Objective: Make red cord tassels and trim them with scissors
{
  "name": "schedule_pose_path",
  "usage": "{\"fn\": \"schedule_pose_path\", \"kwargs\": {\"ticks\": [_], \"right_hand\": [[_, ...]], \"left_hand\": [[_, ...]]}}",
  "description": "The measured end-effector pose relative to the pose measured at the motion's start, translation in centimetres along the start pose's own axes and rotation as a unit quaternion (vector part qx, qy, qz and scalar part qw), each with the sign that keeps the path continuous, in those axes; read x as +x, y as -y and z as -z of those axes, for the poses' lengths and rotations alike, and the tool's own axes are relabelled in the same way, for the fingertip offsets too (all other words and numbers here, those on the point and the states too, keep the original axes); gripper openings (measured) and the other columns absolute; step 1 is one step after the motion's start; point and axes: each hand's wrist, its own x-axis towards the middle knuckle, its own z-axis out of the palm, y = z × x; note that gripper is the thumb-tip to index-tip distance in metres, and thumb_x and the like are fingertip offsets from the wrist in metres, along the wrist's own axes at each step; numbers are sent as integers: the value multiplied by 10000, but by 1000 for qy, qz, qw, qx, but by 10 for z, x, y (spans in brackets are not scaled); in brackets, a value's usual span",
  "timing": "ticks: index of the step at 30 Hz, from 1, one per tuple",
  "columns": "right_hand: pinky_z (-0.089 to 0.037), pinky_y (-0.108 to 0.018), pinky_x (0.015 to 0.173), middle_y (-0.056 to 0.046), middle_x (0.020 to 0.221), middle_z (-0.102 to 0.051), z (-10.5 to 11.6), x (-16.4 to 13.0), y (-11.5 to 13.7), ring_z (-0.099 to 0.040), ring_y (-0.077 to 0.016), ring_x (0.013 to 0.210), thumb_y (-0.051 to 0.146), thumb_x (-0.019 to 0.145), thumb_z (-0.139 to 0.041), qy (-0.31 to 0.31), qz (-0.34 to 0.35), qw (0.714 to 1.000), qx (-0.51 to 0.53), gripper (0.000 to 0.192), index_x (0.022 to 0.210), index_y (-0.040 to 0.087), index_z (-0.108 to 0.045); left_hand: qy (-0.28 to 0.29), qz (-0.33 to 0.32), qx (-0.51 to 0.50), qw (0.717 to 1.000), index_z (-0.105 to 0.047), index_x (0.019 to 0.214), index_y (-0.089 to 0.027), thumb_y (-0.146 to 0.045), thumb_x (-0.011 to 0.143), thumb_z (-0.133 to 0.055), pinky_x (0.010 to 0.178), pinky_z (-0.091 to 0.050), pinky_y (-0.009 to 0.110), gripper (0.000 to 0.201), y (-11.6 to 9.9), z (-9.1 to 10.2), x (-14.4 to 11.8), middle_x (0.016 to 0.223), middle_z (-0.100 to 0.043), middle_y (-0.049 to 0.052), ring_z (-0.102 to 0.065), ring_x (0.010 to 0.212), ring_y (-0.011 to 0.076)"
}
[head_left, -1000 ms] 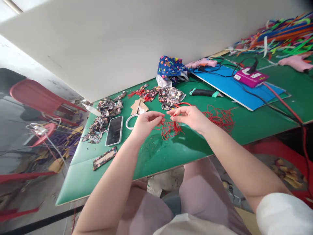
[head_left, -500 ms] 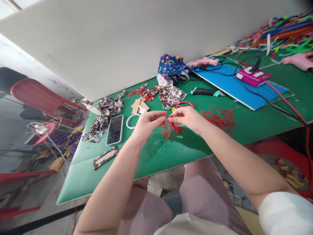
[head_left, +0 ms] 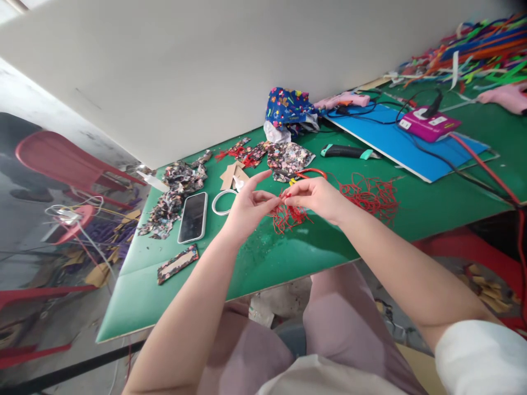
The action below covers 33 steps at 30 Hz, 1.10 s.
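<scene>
Left hand (head_left: 247,208) and right hand (head_left: 315,196) are now meeting at frame centre — gap closed. Both sets of fingers are pinching the red thread (head_left: 288,215) just above the green surface (head_left: 263,263); left index is now sticking out straight.

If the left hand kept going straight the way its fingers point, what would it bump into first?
The left hand points right, at the right hand. Their fingertips nearly meet over the red thread, so it would likely meet that hand first; depth is unclear.
</scene>
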Motion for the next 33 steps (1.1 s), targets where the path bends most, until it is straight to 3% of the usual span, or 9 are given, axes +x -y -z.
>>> {"fn": "schedule_pose_path", "kwargs": {"ticks": [8, 14, 23, 33], "right_hand": [[-489, -336, 718, -22, 686, -690, -4, 2, -1, -616, -146, 655, 340, 597, -755, -49, -7, 999, -21, 185, 671, 182, -692], [-484, -331, 754, -21, 724, -698, -4, 1, -1, -622, -133, 685, 345, 591, -757, -28, -21, 999, 9, 198, 677, 180, -690], [-481, -328, 719, -25, 691, -691, -5, 4, -7, -612, -139, 655, 351, 586, -759, -54, -13, 998, 6, 204, 677, 178, -700], [-496, -295, 644, -33, 673, -692, 10, 8, 19, -619, -138, 618, 341, 554, -784, -90, 13, 993, -72, 220, 657, 162, -709]], "left_hand": [[-10, -18, 19, 1000, -430, 1283, -209, -218, 709, -650, 649, -534, 272, 615, 6, 1, 2, 687, -653, -12, -638, 640, 123], [-3, -23, 7, 1000, -413, 1285, -198, -224, 723, -641, 646, -530, 265, 608, 9, 1, 2, 702, -654, -3, -636, 644, 120], [-2, -20, 8, 1000, -420, 1277, -195, -223, 719, -649, 653, -521, 263, 604, 10, 2, 1, 688, -639, -3, -626, 648, 119], [6, -8, 115, 993, -514, 1181, -183, -215, 753, -578, 662, -496, 257, 434, 24, 12, -3, 753, -611, -4, -612, 678, 119]]}}
